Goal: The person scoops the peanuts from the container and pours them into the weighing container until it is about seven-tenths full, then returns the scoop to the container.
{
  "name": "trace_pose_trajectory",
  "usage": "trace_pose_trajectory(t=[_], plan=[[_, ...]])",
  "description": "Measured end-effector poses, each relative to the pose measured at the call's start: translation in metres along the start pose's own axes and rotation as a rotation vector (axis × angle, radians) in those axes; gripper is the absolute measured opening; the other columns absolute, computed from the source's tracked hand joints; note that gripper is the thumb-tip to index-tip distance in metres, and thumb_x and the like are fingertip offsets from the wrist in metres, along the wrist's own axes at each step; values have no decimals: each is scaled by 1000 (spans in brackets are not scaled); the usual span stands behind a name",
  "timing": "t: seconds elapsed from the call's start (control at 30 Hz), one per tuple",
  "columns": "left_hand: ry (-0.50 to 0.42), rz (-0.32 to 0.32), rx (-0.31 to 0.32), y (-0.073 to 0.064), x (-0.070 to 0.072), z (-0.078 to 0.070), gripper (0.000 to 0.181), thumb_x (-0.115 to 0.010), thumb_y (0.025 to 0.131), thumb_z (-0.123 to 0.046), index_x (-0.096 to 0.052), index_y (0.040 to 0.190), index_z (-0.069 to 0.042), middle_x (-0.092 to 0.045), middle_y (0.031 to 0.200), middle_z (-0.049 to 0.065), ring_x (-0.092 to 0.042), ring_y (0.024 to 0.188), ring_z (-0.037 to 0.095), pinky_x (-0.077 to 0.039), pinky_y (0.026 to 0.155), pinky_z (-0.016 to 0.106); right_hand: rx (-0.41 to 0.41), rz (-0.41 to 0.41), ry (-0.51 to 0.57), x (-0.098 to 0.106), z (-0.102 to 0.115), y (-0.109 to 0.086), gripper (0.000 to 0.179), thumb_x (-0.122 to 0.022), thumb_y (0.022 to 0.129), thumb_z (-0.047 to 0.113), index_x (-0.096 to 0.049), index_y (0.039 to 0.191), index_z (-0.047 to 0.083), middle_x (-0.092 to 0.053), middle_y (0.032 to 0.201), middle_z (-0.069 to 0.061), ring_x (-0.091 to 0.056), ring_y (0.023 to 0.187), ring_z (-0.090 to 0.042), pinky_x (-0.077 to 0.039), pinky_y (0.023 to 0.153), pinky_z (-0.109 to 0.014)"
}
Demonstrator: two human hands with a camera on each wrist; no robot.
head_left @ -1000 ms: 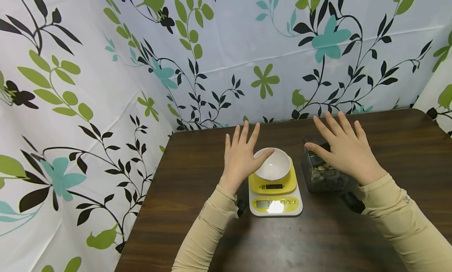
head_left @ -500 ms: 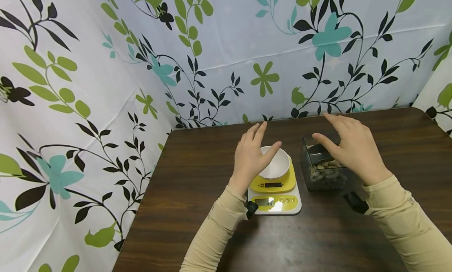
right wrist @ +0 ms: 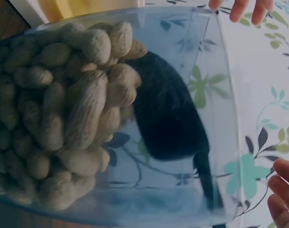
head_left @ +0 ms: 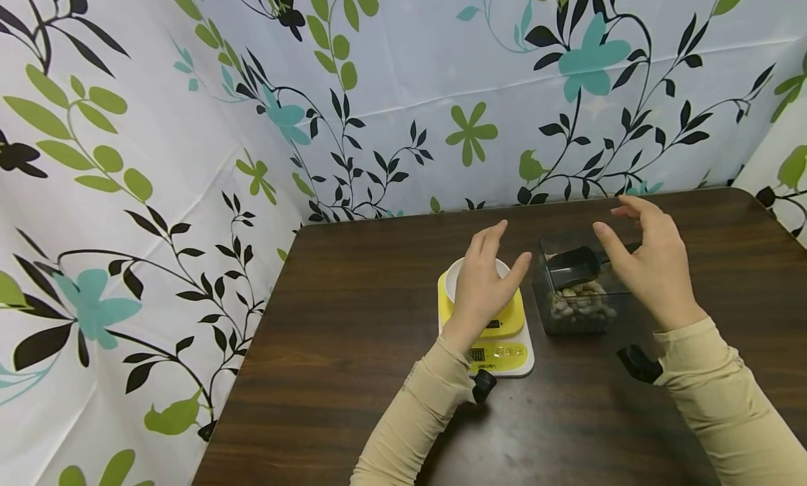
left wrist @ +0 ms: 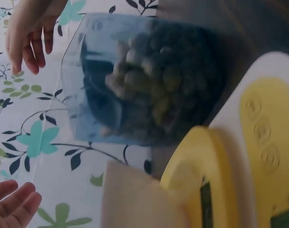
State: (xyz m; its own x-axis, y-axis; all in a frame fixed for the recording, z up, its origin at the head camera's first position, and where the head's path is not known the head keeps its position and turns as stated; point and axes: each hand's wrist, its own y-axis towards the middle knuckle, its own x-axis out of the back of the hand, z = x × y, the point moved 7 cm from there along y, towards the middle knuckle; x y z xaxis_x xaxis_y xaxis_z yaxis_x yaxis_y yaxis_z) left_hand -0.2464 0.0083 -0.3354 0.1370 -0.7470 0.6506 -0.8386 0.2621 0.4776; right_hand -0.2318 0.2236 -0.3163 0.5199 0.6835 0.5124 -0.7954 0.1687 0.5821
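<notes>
My left hand (head_left: 484,290) hovers over the yellow and white kitchen scale (head_left: 518,356), its fingers apart from everything and partly hiding the white bowl (head_left: 451,279) on top. Above the right side of a clear plastic container (head_left: 547,323) hangs my right hand (head_left: 656,269), relaxed and holding nothing. Unshelled peanuts (right wrist: 87,107) fill the container's lower part. On them lies a black scoop (head_left: 572,267), its handle reaching toward the rim beneath my right hand. The right wrist view shows the scoop's handle close to my right fingertips (right wrist: 284,185), without contact.
A dark wooden table (head_left: 340,346) bears the scale and container side by side. Behind it hangs a white curtain (head_left: 391,73) with a leaf and flower print. A black wrist device (head_left: 639,363) sits under each sleeve cuff.
Both hands have moved to the right, and their spread fingers have relaxed. My left hand now covers more of the scale; my right hand has uncovered more of the scoop and peanuts.
</notes>
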Motion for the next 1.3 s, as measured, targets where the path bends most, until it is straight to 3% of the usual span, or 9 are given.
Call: trace_pose_trajectory(t=[0.1, 0.17, 0.27, 0.43, 0.57, 0.87, 0.97, 1.17, 1.3], plan=[[-45, 43, 19, -3, -12, -4, 58, -52, 94, -39, -34, 144, -17, -41, 141, 7, -55, 115, 17, -50, 88, 26, -41, -24, 21, 2, -9, -2, 48, -62, 90, 21, -48, 131, 0, -57, 114, -24, -46, 109, -40, -34, 91, -54], [-76, 73, 32, -5, -21, -6, 60, -52, 94, -40, -31, 145, -18, -38, 143, 7, -55, 116, 16, -50, 87, 25, -68, -43, 23, 3, -16, -3, 47, -61, 90, 20, -49, 130, 0, -56, 112, -22, -48, 108, -36, -37, 94, -41], [-109, 115, 49, -9, -34, -9, 62, -52, 94, -40, -29, 146, -19, -36, 144, 6, -54, 118, 17, -50, 89, 25, -116, -75, 22, 4, -26, -5, 45, -61, 90, 21, -50, 129, 2, -57, 111, -17, -50, 103, -15, -35, 90, -20], [-111, 190, 84, -11, -53, -13, 65, -51, 93, -45, -25, 148, -22, -32, 146, 7, -51, 124, 21, -47, 97, 31, -184, -99, 44, 5, -43, -5, 43, -60, 90, 24, -52, 128, 5, -50, 102, 16, -37, 88, 17, -30, 75, -13], [-94, 231, 95, -11, -63, -13, 67, -50, 93, -47, -23, 149, -22, -29, 149, 10, -49, 126, 23, -46, 98, 34, -256, -72, 80, 2, -57, -7, 45, -59, 91, 28, -50, 129, 5, -40, 96, 32, -40, 87, 18, -31, 74, -14], [-64, 308, 138, -22, -80, -10, 71, -51, 90, -53, -26, 149, -21, -32, 149, 10, -50, 126, 24, -49, 95, 34, -393, 88, 172, -10, -88, -22, 45, -54, 93, 36, -49, 129, 10, -44, 96, 31, -42, 80, 5, -34, 66, -13], [-48, 312, 156, -23, -82, -8, 72, -51, 89, -56, -26, 148, -21, -35, 148, 9, -49, 127, 25, -48, 96, 35, -415, 135, 320, -15, -93, -24, 34, -54, 94, 32, -53, 124, 15, -47, 96, 24, -47, 74, 1, -40, 63, -10], [-37, 301, 171, -21, -83, -5, 74, -53, 87, -58, -30, 147, -20, -41, 146, 5, -45, 132, 20, -45, 100, 35, -450, 208, 932, -24, -93, -27, 24, -55, 93, 14, -55, 117, 11, -47, 103, 3, -52, 73, -5, -46, 63, -13], [-37, 295, 167, -20, -84, -3, 75, -54, 86, -58, -31, 147, -19, -42, 146, 2, -43, 133, 16, -44, 102, 33, -418, 251, 1116, -24, -90, -29, 28, -50, 93, 0, -55, 121, 7, -47, 101, -1, -55, 75, -7, -48, 67, -15]])
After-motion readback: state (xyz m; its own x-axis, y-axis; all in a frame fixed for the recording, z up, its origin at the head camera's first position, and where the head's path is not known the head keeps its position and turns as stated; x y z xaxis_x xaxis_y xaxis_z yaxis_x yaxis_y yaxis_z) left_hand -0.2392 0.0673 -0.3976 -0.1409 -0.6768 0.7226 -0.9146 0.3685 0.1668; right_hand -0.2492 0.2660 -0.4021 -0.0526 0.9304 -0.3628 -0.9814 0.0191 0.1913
